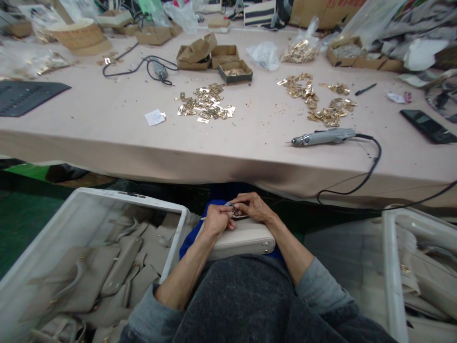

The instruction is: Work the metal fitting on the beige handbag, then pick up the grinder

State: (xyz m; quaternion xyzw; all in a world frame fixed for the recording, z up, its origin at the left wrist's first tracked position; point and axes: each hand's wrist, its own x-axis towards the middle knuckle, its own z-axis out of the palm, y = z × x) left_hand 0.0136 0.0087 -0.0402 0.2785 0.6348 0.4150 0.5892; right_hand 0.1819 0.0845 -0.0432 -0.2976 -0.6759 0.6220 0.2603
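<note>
Pale beige leather-like bag (239,242) on blue-covered lap (188,242). Left hand (217,220), right hand (254,208) close together — both pinched at bag's far edge. Maybe fixing small shiny part (233,209), mostly hidden; next move likely needs steady fingers. Grey pen-shaped power tool (324,137) — one o'clock from bag.

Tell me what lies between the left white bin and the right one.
The head view shows the person there, a pale bag in front, left hand and right hand at its far side, blue cloth beside it.
</note>
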